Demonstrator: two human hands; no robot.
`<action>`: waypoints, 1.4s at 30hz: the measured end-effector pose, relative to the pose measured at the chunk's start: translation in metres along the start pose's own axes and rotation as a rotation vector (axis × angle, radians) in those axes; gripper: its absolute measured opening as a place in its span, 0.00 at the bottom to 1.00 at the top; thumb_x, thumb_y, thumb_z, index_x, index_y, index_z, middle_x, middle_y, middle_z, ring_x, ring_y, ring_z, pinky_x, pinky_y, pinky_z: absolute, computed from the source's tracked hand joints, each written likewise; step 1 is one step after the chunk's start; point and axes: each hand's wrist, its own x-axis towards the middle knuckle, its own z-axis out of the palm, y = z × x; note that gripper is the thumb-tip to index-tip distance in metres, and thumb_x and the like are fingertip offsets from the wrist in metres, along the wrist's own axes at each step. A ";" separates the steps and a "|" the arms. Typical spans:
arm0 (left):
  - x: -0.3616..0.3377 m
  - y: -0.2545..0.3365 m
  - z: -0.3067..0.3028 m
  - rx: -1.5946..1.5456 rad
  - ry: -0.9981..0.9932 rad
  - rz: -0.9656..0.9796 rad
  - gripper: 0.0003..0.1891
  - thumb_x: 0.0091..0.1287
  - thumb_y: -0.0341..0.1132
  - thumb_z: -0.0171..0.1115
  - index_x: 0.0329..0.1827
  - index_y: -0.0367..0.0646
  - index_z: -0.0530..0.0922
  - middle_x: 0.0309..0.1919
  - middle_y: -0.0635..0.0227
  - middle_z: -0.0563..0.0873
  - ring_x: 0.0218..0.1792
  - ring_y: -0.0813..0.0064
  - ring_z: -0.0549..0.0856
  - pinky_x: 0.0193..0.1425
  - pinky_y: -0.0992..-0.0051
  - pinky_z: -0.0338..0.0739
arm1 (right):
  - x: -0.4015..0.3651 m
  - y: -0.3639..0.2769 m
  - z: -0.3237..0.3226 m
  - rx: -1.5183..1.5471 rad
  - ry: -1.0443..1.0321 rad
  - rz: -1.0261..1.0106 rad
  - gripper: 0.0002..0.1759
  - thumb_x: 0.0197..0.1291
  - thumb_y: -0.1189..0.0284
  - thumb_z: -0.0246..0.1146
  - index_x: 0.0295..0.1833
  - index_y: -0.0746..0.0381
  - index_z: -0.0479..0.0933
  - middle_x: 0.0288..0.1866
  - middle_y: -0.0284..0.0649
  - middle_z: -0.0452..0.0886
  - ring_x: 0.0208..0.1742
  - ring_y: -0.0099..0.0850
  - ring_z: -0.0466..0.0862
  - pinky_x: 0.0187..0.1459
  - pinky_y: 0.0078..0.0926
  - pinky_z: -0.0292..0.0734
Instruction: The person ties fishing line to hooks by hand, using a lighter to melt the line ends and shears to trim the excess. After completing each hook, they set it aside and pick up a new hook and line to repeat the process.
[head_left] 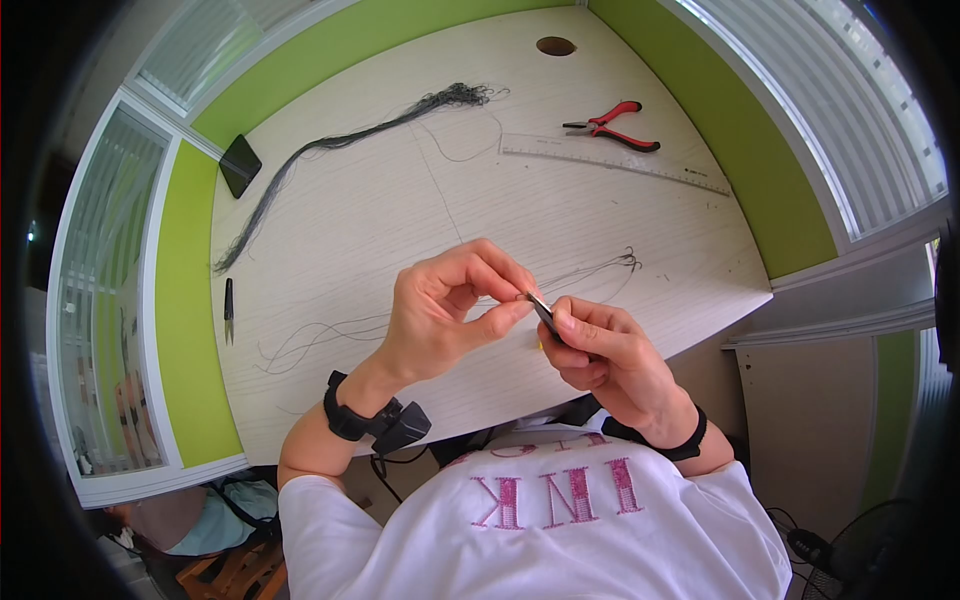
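Observation:
My left hand (450, 305) is closed in a pinch, thumb against forefinger. A thin dark line (445, 190) runs over the table to these fingers; what sits at the very fingertips is too small to make out. My right hand (610, 350) is closed around a small dark-handled tool with a shiny metal tip (542, 312), its exact kind partly hidden by the fingers. That tip meets the left fingertips. Behind both hands, several loose lines lie on the table, ending at the right in fishing hooks (632, 261).
A long bundle of dark lines (345, 138) with hooks lies across the far side. Red-and-black pliers (612, 128) rest by a clear ruler (615, 163). At the left edge are a dark phone-like slab (240, 166) and small black-handled snips (229, 310). Green partitions (700, 130) border the table.

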 end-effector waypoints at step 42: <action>0.000 -0.003 0.003 -0.085 0.044 -0.189 0.05 0.63 0.22 0.59 0.39 0.31 0.79 0.43 0.52 0.83 0.45 0.64 0.84 0.52 0.67 0.80 | -0.022 -0.036 -0.127 -1.674 1.162 -0.761 0.13 0.58 0.72 0.64 0.47 0.63 0.74 0.43 0.43 0.77 0.26 0.34 0.77 0.31 0.27 0.72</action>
